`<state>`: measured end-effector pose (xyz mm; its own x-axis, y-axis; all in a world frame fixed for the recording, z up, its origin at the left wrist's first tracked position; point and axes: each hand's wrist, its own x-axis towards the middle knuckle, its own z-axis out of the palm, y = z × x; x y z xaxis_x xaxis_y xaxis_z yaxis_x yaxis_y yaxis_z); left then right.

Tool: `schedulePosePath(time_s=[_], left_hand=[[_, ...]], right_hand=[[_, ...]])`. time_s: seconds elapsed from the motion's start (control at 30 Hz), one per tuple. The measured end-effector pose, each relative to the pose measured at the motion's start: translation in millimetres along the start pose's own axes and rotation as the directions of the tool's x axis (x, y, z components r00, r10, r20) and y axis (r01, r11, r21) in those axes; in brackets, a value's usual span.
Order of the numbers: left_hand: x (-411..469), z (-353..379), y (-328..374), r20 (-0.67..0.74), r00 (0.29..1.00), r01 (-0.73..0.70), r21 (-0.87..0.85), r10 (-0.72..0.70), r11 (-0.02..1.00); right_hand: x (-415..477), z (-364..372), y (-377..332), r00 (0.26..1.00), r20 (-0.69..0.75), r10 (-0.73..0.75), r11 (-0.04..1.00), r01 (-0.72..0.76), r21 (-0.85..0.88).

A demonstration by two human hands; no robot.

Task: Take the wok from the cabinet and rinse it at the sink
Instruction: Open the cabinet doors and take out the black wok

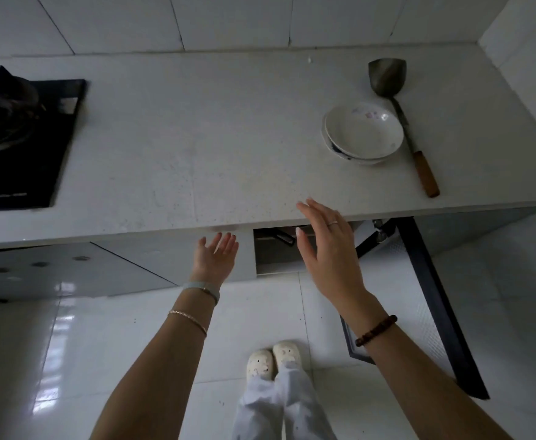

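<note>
White tiled kitchen: a pale desk (228, 138) spans the frame, with a gas stove (22, 138) at upper left and stacked bowls (363, 131) beside a spatula (397, 100) at upper right. Below the desk edge, centre frame, the cabinet (276, 262) stands open, its door (425, 296) swung out toward lower right. The wok (284, 239) is probably the dark handled object glimpsed inside, mostly hidden. Left hand (216, 258) and right hand (327, 246) are both empty, fingers spread, near the opening. Expect a rigid, fairly heavy metal pan: grasp the handle firmly and support the rim with the other hand.
</note>
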<state>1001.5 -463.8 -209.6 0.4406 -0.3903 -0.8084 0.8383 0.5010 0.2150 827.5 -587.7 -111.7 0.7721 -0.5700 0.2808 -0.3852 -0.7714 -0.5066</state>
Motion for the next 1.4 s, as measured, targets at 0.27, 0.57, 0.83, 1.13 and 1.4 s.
schedulePosePath(time_s=[0.27,0.57,0.83,1.13,1.4], left_hand=[[15.2,13.4,-20.3,-0.030,0.998,-0.056,-0.160,0.052,0.986],[12.7,4.9,-31.4,0.032,0.995,-0.075,-0.308,0.089,0.948],[-24.6,-47.2,-40.6,-0.009,0.994,-0.106,-0.269,0.107,0.957],[-82.7,-141.8,-8.5,-0.076,0.994,-0.076,0.027,0.077,0.997],[-121.6,-217.2,44.8,-0.080,0.991,-0.082,0.284,0.109,0.955]], right_hand=[[21.2,-3.4,17.0,1.000,0.029,-0.009,0.999,0.008,0.032],[32.2,-10.1,27.6,0.990,0.082,-0.114,0.993,0.111,0.038],[25.9,2.9,8.9,0.950,0.182,-0.254,0.966,0.242,0.085],[15.3,48.3,-69.2,0.850,0.301,-0.433,0.901,0.399,0.170],[-19.1,89.2,-148.9,0.764,0.375,-0.524,0.852,0.469,0.234]])
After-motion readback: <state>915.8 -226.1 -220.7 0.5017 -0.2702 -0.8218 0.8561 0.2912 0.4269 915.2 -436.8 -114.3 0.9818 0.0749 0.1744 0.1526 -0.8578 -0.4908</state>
